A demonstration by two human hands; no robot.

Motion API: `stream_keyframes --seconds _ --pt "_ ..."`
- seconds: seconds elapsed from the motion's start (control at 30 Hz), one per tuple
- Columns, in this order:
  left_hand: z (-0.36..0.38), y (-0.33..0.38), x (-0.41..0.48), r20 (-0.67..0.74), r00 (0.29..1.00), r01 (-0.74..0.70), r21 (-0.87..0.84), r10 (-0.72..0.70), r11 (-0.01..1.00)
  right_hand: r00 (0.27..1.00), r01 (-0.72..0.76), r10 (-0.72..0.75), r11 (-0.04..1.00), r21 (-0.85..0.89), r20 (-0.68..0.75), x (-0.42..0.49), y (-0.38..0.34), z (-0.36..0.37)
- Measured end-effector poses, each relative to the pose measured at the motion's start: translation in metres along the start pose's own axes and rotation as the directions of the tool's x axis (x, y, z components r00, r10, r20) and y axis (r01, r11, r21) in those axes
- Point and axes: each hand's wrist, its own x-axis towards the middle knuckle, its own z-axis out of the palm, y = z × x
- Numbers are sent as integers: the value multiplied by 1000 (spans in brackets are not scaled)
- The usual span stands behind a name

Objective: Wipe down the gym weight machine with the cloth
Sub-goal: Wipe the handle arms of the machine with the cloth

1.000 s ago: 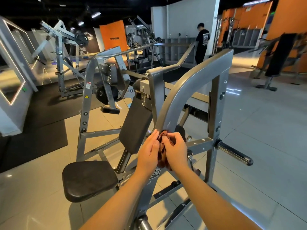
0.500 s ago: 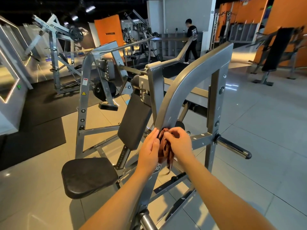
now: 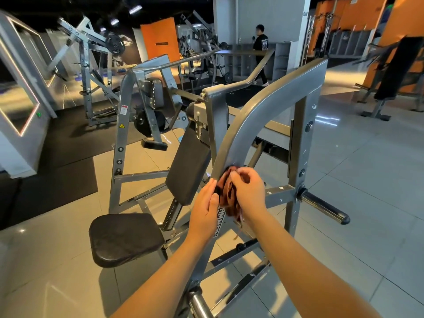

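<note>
We press the cloth (image 3: 228, 195) against the machine's curved bar (image 3: 259, 111), our right hand (image 3: 249, 191) closed on it, our left hand (image 3: 204, 210) pinching its edge. Next we likely rub upward along the bar.

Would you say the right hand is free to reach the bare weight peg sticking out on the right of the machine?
Probably yes for the path: nothing stands between the right hand and the weight peg, which juts out into open floor. But that hand is busy gripping the cloth against the frame.
</note>
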Motion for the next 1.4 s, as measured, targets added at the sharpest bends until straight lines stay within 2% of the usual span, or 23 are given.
stream_keyframes --seconds 0.07,0.17,0.3,0.37,0.57,0.7,0.83,0.97,1.03,1.17,1.3,1.4 --pt "2 1 0 -17 1000 5 2 -5 1000 999 37 -34 997 75 -34 12 -13 3" --pt "5 3 -2 -38 999 22 6 -22 1000 998 30 -27 997 68 -57 16 -10 9" --pt "13 4 -5 -69 996 52 12 -51 999 986 -160 160 987 5 38 9 16 6" --pt "16 7 -8 -100 993 65 13 -63 998 977 -185 189 982 -45 102 11 23 0" --pt "25 16 -14 -156 981 123 30 -117 992 992 96 -99 994 45 75 36 -19 -13" --pt "30 15 -19 -211 964 164 -14 -164 986 971 136 -119 988 -74 207 23 8 -12" --pt "37 16 -32 -255 946 199 -34 -201 979 916 172 -90 968 -182 391 12 34 -20" --pt "41 13 -39 -293 921 244 -83 -257 966 885 379 -304 910 -167 352 29 20 -25" --pt "44 11 -40 -312 909 257 -97 -275 961 870 430 -358 888 -166 338 35 17 -21" --pt "56 11 -41 -361 890 256 -115 -280 960 772 555 -398 802 -219 496 21 48 -14" --pt "62 9 -42 -386 883 273 -38 -266 961 764 500 -320 842 -201 560 17 55 -19" --pt "61 8 -43 -373 885 291 -24 -279 956 827 401 -260 894 -198 499 30 41 -35"
